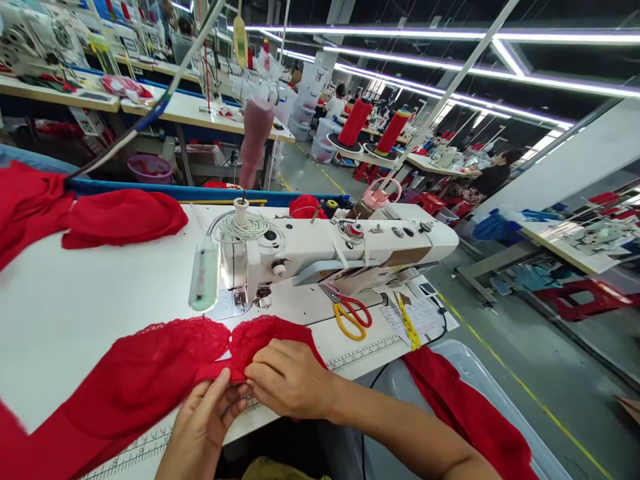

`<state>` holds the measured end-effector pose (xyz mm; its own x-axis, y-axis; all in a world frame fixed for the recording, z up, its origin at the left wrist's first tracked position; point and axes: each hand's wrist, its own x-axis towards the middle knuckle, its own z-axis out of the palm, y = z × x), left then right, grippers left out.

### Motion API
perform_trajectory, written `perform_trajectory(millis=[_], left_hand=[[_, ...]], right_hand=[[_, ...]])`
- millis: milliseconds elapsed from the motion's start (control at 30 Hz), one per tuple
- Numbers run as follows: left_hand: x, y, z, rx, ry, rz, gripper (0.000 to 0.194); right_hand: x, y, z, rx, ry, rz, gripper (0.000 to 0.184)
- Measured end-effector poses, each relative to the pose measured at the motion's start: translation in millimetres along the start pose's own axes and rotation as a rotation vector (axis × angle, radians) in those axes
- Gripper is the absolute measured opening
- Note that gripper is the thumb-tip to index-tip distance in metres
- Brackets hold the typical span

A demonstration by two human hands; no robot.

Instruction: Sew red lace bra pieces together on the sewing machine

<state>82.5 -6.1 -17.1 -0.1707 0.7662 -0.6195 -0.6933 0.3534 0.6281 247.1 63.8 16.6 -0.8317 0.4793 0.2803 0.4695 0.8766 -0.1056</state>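
Your left hand (207, 410) and right hand (293, 380), nearly closed, pinch the cloth (150, 367), your right palm hidden. Fabric (465, 407) lies across the bin (491, 383), cut off below; the basket's (150, 178) red contents (147, 162) are unclear.

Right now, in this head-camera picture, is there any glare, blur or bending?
Head view: long white ceiling lights look overexposed; the room leans and stretches toward the edges, as with a wide lens; smooth red cloth blurs at the lower left edge; the bare left hand and bare right hand, holding red lace-edged fabric, look fairly sharp.
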Motion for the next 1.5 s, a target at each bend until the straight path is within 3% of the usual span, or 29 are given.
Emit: perform_trajectory(millis=[100, 200, 267, 367, 467, 533, 633, 733, 800, 867, 933, 1000, 1033, 1133, 1200, 1500], left_hand=[[0, 7, -3.0, 0.004, -0.027, 0.097, 0.024], [3, 11, -6.5, -0.04, -0.019, 0.091, 0.024], [3, 14, -6.3, -0.074, 0.003, 0.072, 0.028], [-2, 20, -2.5, -0.046, -0.019, 0.065, 0.032], [-10, 26, 2.4, 0.023, -0.048, 0.071, 0.036], [-14, 28, 4.4, 0.056, -0.039, 0.09, 0.039], [-16, 27, 3.3, 0.068, -0.027, 0.137, 0.043], [-13, 23, -0.8, 0.041, -0.008, 0.164, 0.045], [-10, 21, -3.0, 0.032, 0.01, 0.184, 0.046], [-7, 18, -4.1, 0.038, 0.025, 0.219, 0.046], [-5, 16, -4.4, 0.046, 0.022, 0.263, 0.041], [-4, 13, -4.6, 0.053, 0.004, 0.304, 0.036], [-3, 12, -4.8, 0.057, -0.003, 0.319, 0.034], [-3, 10, -5.6, 0.075, 0.011, 0.324, 0.033], [-4, 10, -5.9, 0.077, 0.026, 0.307, 0.036], [-1, 9, -7.5, 0.077, 0.023, 0.297, 0.037]], right_hand=[[-2, 22, -2, -0.013, 0.122, 0.229, 0.021], [-5, 42, -14, -0.17, 0.167, 0.405, 0.021], [-4, 44, -34, -0.204, 0.235, 0.279, 0.02], [13, 33, -83, -0.269, 0.455, -0.028, 0.029], [60, 26, -140, -0.285, 0.544, -0.067, 0.026], [100, 32, -171, -0.237, 0.406, -0.07, 0.024], [144, 49, -202, -0.219, 0.282, -0.097, 0.053], [143, 60, -213, -0.378, 0.257, -0.023, 0.055], [116, 54, -202, -0.453, 0.402, 0.093, 0.042], [81, 35, -170, -0.378, 0.482, 0.121, 0.031], [48, 10, -121, -0.298, 0.396, 0.06, 0.039], [25, -11, -69, -0.087, 0.12, 0.076, 0.041], [18, -18, -46, -0.057, 0.066, 0.125, 0.042], [10, -24, -2, -0.1, 0.057, 0.256, 0.039], [11, -21, 6, -0.133, 0.071, 0.284, 0.039], [9, -17, 2, -0.152, 0.061, 0.269, 0.041]])
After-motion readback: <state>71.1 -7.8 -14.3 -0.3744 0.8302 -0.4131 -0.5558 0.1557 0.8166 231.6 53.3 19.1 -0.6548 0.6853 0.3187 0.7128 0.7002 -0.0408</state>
